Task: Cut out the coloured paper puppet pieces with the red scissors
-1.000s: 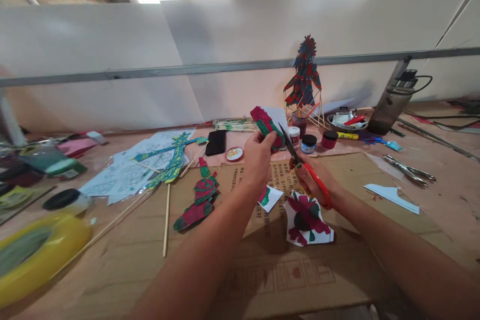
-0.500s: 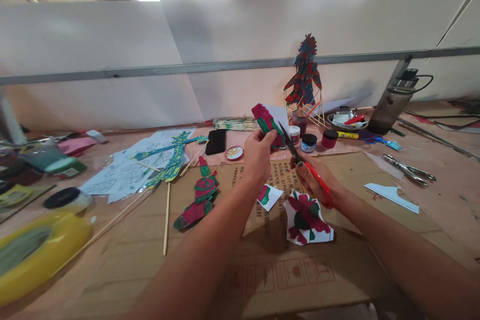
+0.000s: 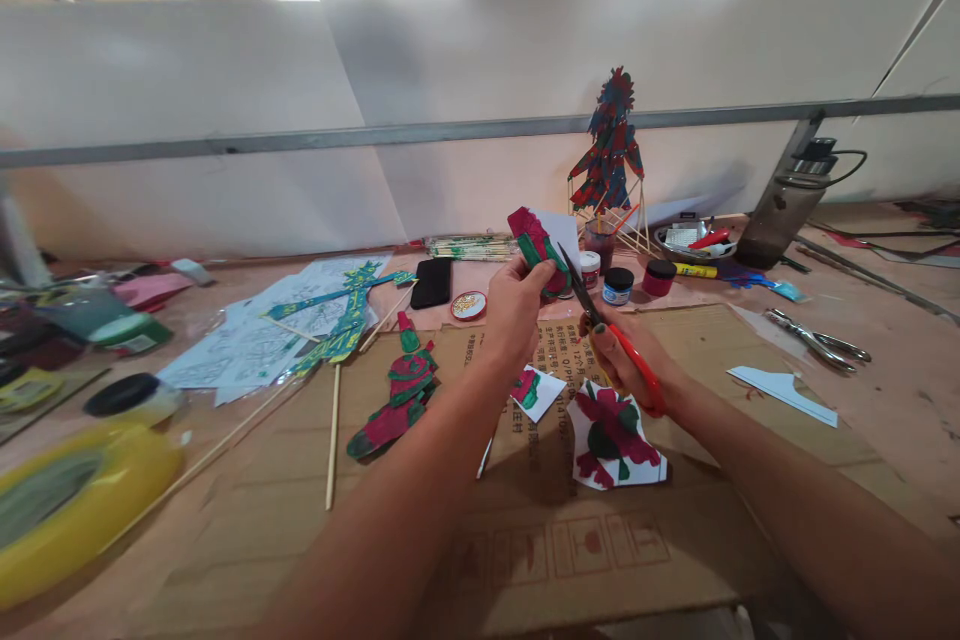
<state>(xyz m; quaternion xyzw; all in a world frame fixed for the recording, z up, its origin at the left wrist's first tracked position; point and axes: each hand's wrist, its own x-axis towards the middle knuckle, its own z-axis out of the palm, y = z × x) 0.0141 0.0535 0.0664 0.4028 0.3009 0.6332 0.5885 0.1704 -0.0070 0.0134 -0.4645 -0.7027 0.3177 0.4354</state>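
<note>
My left hand pinches a painted paper piece, magenta and green with a white margin on its right. My right hand grips a pair of scissors with red handles; their dark blades lie along the paper's right edge. Below, on the cardboard sheet, rest a magenta-and-green painted cutout with a white border and a smaller painted scrap. Several trimmed magenta-and-green pieces lie left of my left forearm.
Paint jars, a phone and a stick-framed paper figure stand or lie toward the back. A water bottle and pliers are at right. Yellow tape, drawings and a blue-yellow stick puppet are at left.
The painted piece has shifted slightly right in my left hand, and less white margin shows. A thin white sliver now shows on the cardboard beside my left forearm.
</note>
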